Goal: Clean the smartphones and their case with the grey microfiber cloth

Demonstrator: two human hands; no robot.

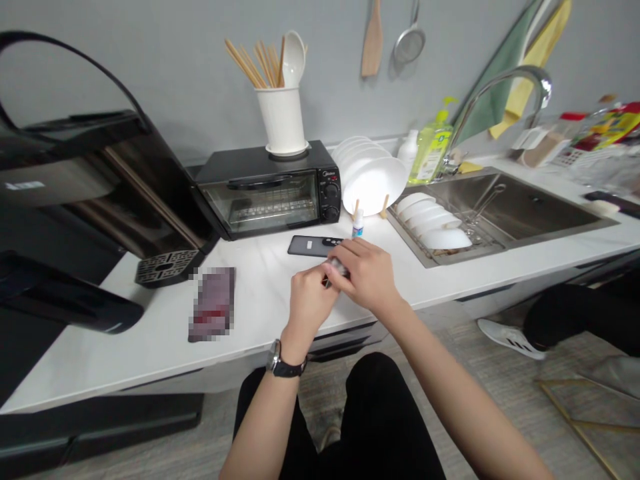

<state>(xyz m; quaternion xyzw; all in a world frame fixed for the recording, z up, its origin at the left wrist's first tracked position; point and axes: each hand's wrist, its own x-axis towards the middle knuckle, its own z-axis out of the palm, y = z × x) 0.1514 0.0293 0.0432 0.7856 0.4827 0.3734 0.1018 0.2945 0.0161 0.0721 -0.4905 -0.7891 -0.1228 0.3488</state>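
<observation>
Over the white counter (270, 293), my two hands meet around a small dark, shiny object (340, 267), mostly covered by the fingers; its kind cannot be made out. My left hand (309, 297), with a watch (276, 359) on its wrist, is closed at the object's lower left. From the right, my right hand (367, 272) curls over the top of it. Just behind the hands lies a black phone (305, 245), camera side up, its right end partly hidden by the fingers. A small white bottle (358, 225) stands upright beyond my right hand.
At the back stands a toaster oven (275, 200) bearing a white utensil holder (281, 117). A coffee machine (95, 180) and dark cylinder (75, 300) are left, near a blurred flat item (214, 303). Plates (373, 183) and a sink (545, 220) are right. Someone's shoe (510, 339) shows below.
</observation>
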